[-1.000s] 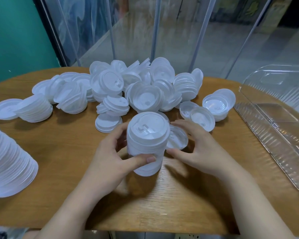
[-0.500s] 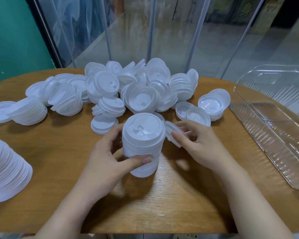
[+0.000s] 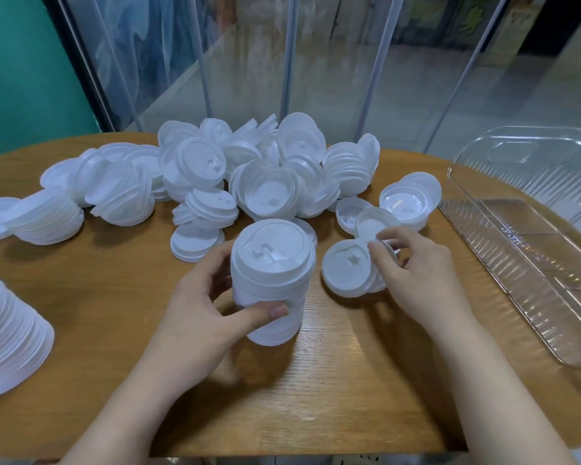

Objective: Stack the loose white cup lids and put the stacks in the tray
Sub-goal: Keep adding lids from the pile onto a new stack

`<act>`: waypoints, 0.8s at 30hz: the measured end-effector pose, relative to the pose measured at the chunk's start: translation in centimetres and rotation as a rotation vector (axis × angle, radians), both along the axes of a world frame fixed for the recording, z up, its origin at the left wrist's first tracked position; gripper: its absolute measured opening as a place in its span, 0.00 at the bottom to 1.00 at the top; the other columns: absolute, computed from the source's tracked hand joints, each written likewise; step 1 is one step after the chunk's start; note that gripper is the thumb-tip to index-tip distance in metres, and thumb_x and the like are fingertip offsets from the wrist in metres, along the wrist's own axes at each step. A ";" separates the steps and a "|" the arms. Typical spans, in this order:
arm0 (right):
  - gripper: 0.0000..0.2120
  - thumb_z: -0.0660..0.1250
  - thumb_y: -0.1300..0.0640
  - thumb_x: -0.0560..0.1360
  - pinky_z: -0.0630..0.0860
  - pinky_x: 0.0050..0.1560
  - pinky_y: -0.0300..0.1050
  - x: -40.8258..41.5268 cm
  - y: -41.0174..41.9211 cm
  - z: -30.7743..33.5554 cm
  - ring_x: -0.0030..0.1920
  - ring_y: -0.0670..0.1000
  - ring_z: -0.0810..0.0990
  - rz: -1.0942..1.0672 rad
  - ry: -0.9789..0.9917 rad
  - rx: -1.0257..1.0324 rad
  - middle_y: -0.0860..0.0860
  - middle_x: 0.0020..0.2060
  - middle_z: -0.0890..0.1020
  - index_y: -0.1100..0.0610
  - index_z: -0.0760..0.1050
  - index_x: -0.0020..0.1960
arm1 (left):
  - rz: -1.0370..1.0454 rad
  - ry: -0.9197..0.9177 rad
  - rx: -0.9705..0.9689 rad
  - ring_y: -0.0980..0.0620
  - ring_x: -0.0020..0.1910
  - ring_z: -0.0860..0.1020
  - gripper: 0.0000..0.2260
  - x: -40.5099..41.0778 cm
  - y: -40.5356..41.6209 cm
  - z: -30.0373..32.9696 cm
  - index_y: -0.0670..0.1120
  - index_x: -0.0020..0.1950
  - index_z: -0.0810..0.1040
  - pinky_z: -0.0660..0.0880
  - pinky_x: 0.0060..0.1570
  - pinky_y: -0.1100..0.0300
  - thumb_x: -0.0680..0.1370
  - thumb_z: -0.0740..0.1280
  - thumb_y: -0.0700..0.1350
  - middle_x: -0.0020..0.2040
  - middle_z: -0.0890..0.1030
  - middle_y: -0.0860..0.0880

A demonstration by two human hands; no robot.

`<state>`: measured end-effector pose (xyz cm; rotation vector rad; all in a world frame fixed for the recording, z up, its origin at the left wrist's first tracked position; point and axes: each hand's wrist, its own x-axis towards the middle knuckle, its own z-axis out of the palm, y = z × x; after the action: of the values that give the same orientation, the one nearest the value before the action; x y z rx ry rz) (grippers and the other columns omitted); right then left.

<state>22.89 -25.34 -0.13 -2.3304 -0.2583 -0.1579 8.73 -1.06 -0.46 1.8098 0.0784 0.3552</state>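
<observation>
No writing can be read. The left hand (image 3: 195, 313) grips a stack (image 3: 273, 280) standing on the desk (image 3: 332, 380). The right hand (image 3: 413, 273) pinches a lid (image 3: 348, 268) just beside it. The tray (image 3: 530, 250) sits at right.

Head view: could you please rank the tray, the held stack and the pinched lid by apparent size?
1. tray, largest though partly cut off.
2. held stack in the left hand.
3. pinched lid at the right hand, smallest.
</observation>
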 end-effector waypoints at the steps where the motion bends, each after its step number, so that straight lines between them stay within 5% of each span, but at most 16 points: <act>1: 0.11 0.69 0.44 0.78 0.79 0.54 0.55 0.0 -0.1 -0.1 0.45 0.50 0.80 0.000 -0.009 -0.020 0.43 0.49 0.83 0.48 0.81 0.56 | 0.001 -0.001 0.001 0.60 0.65 0.79 0.34 0.0 0.0 0.0 0.59 0.67 0.77 0.73 0.65 0.55 0.61 0.81 0.57 0.63 0.83 0.60; 5: 0.13 0.70 0.43 0.76 0.78 0.57 0.57 -0.2 -0.3 -0.1 0.53 0.48 0.80 0.019 -0.040 -0.077 0.42 0.52 0.83 0.48 0.82 0.56 | -0.004 -0.001 -0.001 0.60 0.65 0.79 0.35 -0.1 0.0 0.0 0.59 0.67 0.77 0.73 0.65 0.55 0.61 0.81 0.57 0.63 0.83 0.60; 11: 0.26 0.74 0.36 0.68 0.70 0.64 0.43 -1.2 0.0 0.6 0.61 0.44 0.75 0.264 -0.062 -0.121 0.40 0.57 0.78 0.47 0.80 0.61 | 0.003 -0.004 -0.005 0.59 0.65 0.79 0.35 0.0 0.1 -0.1 0.59 0.67 0.77 0.73 0.65 0.55 0.61 0.81 0.56 0.63 0.83 0.60; 18: 0.40 0.70 0.25 0.60 0.62 0.74 0.49 -1.9 1.2 0.6 0.71 0.38 0.65 0.504 -0.083 -0.309 0.31 0.64 0.72 0.40 0.74 0.68 | 0.000 -0.008 -0.007 0.59 0.66 0.79 0.34 0.0 0.0 -0.1 0.60 0.67 0.77 0.73 0.66 0.55 0.62 0.81 0.56 0.63 0.83 0.59; 24: 0.39 0.63 0.24 0.64 0.43 0.82 0.52 -1.7 1.9 -0.1 0.72 0.37 0.66 0.521 -0.053 -0.379 0.34 0.64 0.75 0.40 0.72 0.70 | 0.001 -0.011 -0.007 0.58 0.66 0.79 0.34 0.0 0.1 0.0 0.60 0.67 0.77 0.73 0.67 0.53 0.62 0.81 0.56 0.64 0.83 0.59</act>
<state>21.18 -23.47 -0.27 -2.5378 -0.9792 0.0977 8.77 -0.96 -0.48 1.8007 0.0733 0.3654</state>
